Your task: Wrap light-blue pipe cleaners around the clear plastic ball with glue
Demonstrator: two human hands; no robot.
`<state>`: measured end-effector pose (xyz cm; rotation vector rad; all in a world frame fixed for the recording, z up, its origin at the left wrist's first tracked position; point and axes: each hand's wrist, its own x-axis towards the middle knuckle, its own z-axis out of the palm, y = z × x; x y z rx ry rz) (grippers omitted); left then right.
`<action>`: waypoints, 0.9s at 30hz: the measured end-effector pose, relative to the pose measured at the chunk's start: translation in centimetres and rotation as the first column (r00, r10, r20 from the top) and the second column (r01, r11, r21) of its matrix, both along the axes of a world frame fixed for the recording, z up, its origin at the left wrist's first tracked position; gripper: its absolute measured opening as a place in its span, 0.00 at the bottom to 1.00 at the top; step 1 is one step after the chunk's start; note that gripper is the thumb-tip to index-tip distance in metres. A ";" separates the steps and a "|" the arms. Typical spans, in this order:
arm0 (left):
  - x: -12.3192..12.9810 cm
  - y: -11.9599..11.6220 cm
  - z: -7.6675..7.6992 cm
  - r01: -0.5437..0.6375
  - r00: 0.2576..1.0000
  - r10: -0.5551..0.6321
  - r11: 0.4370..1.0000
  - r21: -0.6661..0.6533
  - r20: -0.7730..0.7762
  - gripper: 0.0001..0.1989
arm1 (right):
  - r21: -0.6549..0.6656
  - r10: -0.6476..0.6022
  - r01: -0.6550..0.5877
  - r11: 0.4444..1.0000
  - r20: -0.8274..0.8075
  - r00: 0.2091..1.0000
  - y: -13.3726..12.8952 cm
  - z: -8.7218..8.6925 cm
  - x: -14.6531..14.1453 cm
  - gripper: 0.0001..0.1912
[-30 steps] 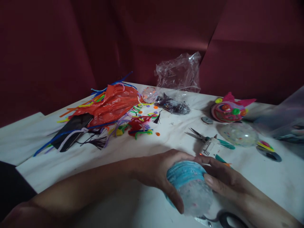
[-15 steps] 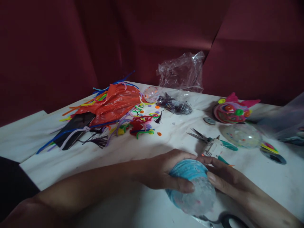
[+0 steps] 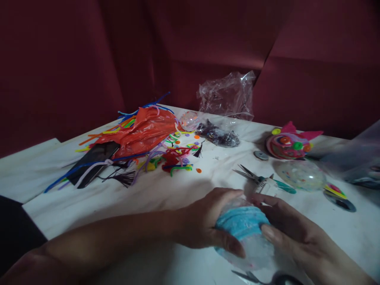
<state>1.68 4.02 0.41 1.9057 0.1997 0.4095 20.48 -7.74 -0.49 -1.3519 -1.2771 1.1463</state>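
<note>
Low at the front of the table, a clear rounded ball (image 3: 257,251) has a band of fuzzy light-blue pipe cleaner (image 3: 242,221) wound around its middle. My left hand (image 3: 218,221) is wrapped round its left side, thumb lying across the front. On the right side my right hand (image 3: 285,225) grips it, thumb against the blue band and fingers behind. Below the ball lie dark-handled scissors (image 3: 267,279), partly cut off by the frame's bottom edge. Just beyond my right hand is a pair of green-handled pliers (image 3: 258,178), with a white tool (image 3: 267,186) partly hidden there.
A red plastic bag (image 3: 145,130), a dark phone-like slab (image 3: 95,162) and scattered pipe-cleaner pieces (image 3: 178,166) cover the left. Behind stand a clear plastic bag (image 3: 227,97) and a dark wrapped bundle (image 3: 218,134). At right are a pink decorated head (image 3: 286,144) and another clear ball (image 3: 303,174).
The ball has turned and shifted slightly downward in my hands, so the blue band now runs more level and clear surface shows above it. The scissors' blades have come into view.
</note>
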 end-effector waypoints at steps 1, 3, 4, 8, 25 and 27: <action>0.1 -0.1 -0.1 -0.015 1.000 0.014 1.000 -0.017 -0.010 0.51 | 0.030 0.014 -0.015 0.999 0.016 1.000 -0.1 -0.1 0.2 0.30; 0.2 -0.4 -0.1 -0.058 0.997 0.056 0.997 -0.042 -0.050 0.56 | 0.125 0.000 -0.012 0.992 0.102 0.995 -0.2 -0.3 0.7 0.27; 0.3 -0.5 -0.1 -0.082 0.994 0.078 0.995 -0.051 -0.071 0.57 | 0.175 -0.029 0.001 0.985 0.155 0.987 -0.3 -0.5 0.8 0.26; 0.3 -0.8 0.0 -0.144 0.988 0.142 0.989 -0.034 -0.061 0.58 | 0.269 -0.056 -0.050 0.962 0.372 0.926 -0.4 -0.5 0.7 0.26; 0.5 -1.0 0.8 -0.172 0.985 0.173 0.984 0.055 -0.011 0.37 | 0.330 -0.152 -0.067 0.942 0.596 0.788 0.0 -0.4 -0.1 0.31; 0.5 -1.1 0.7 -0.173 0.985 0.173 0.983 0.061 0.008 0.37 | 0.333 -0.096 -0.135 0.933 0.593 0.799 0.1 -0.1 -0.4 0.26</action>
